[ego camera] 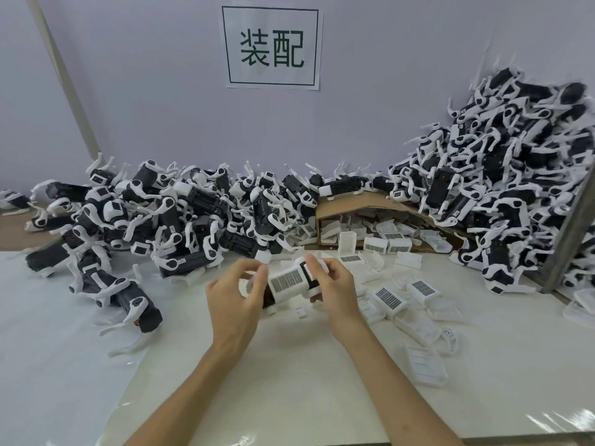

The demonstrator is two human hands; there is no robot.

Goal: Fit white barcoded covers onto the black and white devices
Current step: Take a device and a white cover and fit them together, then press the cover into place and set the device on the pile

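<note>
At frame centre, your left hand (233,297) and right hand (333,286) both curl their fingers around one black and white device (269,299), with its white barcoded cover (286,281) facing up (loose covers (388,297) lie to the right).

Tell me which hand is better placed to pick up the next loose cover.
Probably right. The loose barcoded covers lie just beside the right hand; the left hand, also gripping the device, is farther from them.
</note>
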